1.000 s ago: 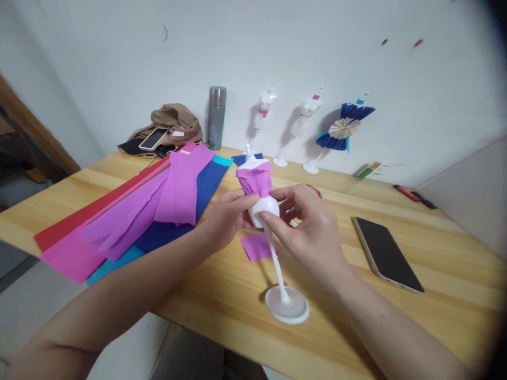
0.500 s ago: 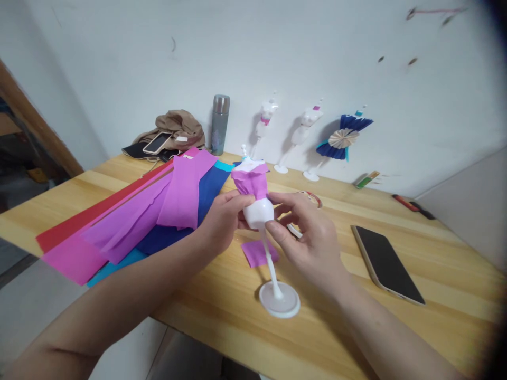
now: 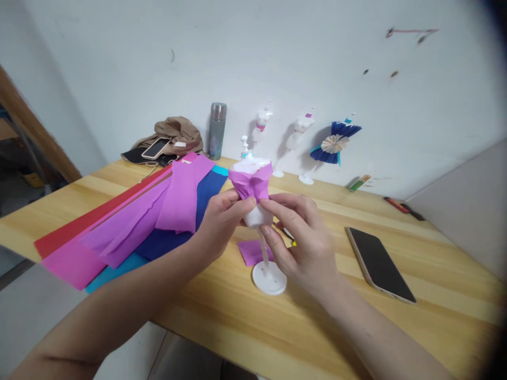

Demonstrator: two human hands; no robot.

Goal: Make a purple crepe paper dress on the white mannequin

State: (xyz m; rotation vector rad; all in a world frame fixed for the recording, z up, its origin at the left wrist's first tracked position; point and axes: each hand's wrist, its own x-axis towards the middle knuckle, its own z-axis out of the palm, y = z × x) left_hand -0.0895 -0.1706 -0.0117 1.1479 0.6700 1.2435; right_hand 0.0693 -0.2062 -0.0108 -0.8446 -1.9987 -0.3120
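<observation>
A small white dress form (image 3: 259, 215) on a round base (image 3: 269, 278) stands between my hands. Purple crepe paper (image 3: 250, 182) wraps its bust and gathers at the waist. My left hand (image 3: 222, 216) is closed round the waist from the left, its thumb pressing the paper at the front. On the other side, my right hand (image 3: 303, 232) has its index fingertip on the paper at the waist and its thumb by the underside of the hips. A small purple paper piece (image 3: 249, 252) lies on the table behind the stem.
Red, pink, purple and blue crepe paper sheets (image 3: 176, 203) lie at the left. A flask (image 3: 217, 132), a brown cloth bundle (image 3: 180, 134) and more dress forms (image 3: 298, 138) stand along the wall. A phone (image 3: 380, 264) lies at the right, and a cutter (image 3: 396, 205) farther back.
The dress form has come upright and its base has shifted back a little. My right index finger has moved onto the paper at the waist, close to my left thumb.
</observation>
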